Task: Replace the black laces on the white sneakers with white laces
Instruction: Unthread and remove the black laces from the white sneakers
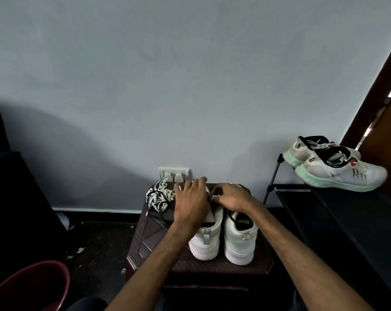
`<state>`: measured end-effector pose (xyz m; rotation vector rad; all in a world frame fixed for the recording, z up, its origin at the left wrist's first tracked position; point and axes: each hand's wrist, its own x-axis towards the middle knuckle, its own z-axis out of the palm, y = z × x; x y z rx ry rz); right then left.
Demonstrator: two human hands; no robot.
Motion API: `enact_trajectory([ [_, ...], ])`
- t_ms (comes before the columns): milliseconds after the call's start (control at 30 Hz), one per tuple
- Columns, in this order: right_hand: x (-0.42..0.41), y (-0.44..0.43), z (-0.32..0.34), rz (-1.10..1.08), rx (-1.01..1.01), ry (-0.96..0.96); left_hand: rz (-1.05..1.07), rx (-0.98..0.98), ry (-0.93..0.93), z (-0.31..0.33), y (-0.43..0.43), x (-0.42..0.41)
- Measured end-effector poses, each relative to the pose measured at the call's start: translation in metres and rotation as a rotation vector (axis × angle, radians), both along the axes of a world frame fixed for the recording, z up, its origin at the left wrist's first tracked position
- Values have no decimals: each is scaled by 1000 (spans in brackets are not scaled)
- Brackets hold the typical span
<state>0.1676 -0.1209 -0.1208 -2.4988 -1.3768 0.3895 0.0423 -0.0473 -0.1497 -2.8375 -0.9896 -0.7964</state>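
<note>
This looks like a lived-in corner of a home, by a doorway. A plain painted wall [190,86] carries a socket [173,174] with plugs in it. A black shoe rack [324,198] holds worn sneakers [338,169] beside a wooden door frame [374,104]. A low brown plastic table [149,239] and a red tub [33,286] stand on the dark floor [100,248].
</note>
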Motion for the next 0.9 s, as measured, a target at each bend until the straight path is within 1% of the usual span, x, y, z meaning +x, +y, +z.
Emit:
enact_trajectory([
  [67, -5, -4, -3, 12, 72, -47, -19, 92, 177, 2, -1, 3],
  [100, -7, -6, -3, 16, 102, -56, -20, 115, 230, 4, -1, 4],
  [167, -9, -8, -4, 15, 146, -64, -2, 152, 267, 7, -4, 3],
  [233, -8, -10, -6, 20, 177, -64, 10, 167, 242, 11, -5, 0],
  [300, -7, -11, -7, 17, 194, -47, 62, 40, 81, 7, 1, -5],
  [400, -9, -8, -6, 5, 195, -33, 220, -401, -365, -3, 9, -9],
  [433, -11, -7, -5, 13, 172, -44, 230, -473, -446, -7, 9, -8],
  [500, -16, -2, -1, 46, 68, -119, 172, -462, -432, -11, 6, -2],
  [567, -19, 1, 5, 67, -31, -234, 63, -419, -335, -11, 2, 3],
  [633, -16, 1, 11, 70, -44, -299, -33, -323, -218, -7, 3, 6],
  [667, -14, 0, 12, 75, -28, -308, -62, -276, -184, -6, 4, 6],
  [700, -11, -3, 12, 74, -1, -297, -70, -234, -196, -7, 5, 5],
  [733, -9, -6, 9, 52, 38, -263, -43, -201, -265, -7, 4, 3],
  [800, -4, -10, 4, -57, 86, -130, 87, -191, -511, -9, 2, -4],
  [867, 2, -9, 3, -159, 114, 6, 259, -283, -734, -14, -1, -11],
  [900, 4, -8, 3, -189, 117, 48, 345, -372, -797, -17, -1, -15],
])
